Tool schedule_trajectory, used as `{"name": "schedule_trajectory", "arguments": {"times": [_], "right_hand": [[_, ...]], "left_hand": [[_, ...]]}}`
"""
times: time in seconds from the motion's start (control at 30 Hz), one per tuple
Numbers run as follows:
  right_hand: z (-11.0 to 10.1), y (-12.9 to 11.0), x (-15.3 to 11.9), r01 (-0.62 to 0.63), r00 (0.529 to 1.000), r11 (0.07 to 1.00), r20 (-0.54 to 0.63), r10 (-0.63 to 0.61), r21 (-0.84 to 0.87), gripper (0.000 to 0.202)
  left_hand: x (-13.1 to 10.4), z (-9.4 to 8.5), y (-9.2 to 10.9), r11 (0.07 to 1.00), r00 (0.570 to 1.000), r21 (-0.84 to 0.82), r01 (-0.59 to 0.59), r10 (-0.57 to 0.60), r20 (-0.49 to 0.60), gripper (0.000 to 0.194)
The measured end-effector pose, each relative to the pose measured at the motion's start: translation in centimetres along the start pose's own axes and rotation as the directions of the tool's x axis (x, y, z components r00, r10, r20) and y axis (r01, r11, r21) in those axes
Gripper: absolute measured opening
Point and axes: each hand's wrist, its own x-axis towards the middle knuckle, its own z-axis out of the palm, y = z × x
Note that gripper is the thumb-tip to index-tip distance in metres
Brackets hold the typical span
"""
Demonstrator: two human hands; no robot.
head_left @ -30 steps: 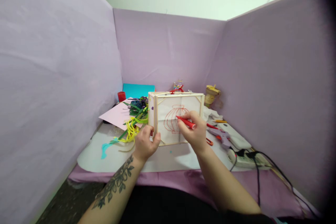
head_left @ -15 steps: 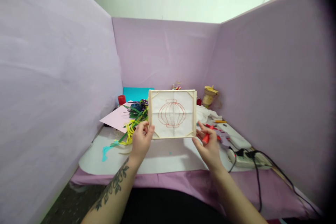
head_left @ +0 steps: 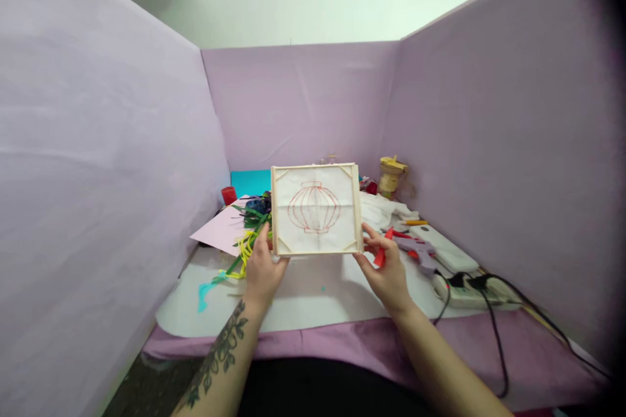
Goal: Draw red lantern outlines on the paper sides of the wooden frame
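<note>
A wooden-framed panel (head_left: pixel 315 212) is held up above the table, its white creased paper facing me. On that paper is a red line drawing of a ribbed round lantern. My left hand (head_left: pixel 264 267) grips the frame's lower left corner, thumb at the bottom edge. At the lower right corner, my right hand (head_left: pixel 386 267) grips the other side. A red, marker-like stick (head_left: pixel 383 254) shows at the fingers of my right hand; its full shape is hidden.
Green and yellow paper strips (head_left: pixel 247 241) and a pink sheet (head_left: pixel 220 228) lie left. To the right are a lilac glue gun (head_left: pixel 415 251), a white power strip (head_left: pixel 464 290) with black cables, and a yellow-lidded cup (head_left: pixel 391 176). Lilac partitions (head_left: pixel 303 104) enclose the table.
The view has shifted slightly. The framed panel is tilted a little, its right side now higher. My right fingers have come closer in around its lower right corner.
</note>
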Motion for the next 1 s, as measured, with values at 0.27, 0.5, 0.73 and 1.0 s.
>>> {"name": "schedule_trajectory", "arguments": {"times": [0.27,0.5,0.73,1.0], "right_hand": [[-2.7,-3.0,2.3,0.105,0.984,0.985,-0.155,-0.084,0.134,0.043],[0.5,-7.0,6.0,0.08,0.976,0.988,0.191,-0.105,0.132,0.016],[4.1,-7.4,8.6,0.176,0.949,0.984,0.26,-0.176,0.023,0.008],[4.5,-6.0,8.6,0.183,0.962,0.983,0.211,-0.173,-0.026,0.006]], "left_hand": [[-0.2,0.5,-0.6,0.994,0.994,0.034,-0.101,0.102,-0.038,0.029],[-0.3,0.5,-0.5,0.99,0.988,0.008,-0.143,0.144,-0.064,0.027],[-0.5,0.4,-0.4,0.99,0.989,0.001,-0.138,0.138,-0.047,0.028],[-0.5,0.4,-0.3,0.992,0.991,0.0,-0.129,0.129,-0.042,0.027]]}}
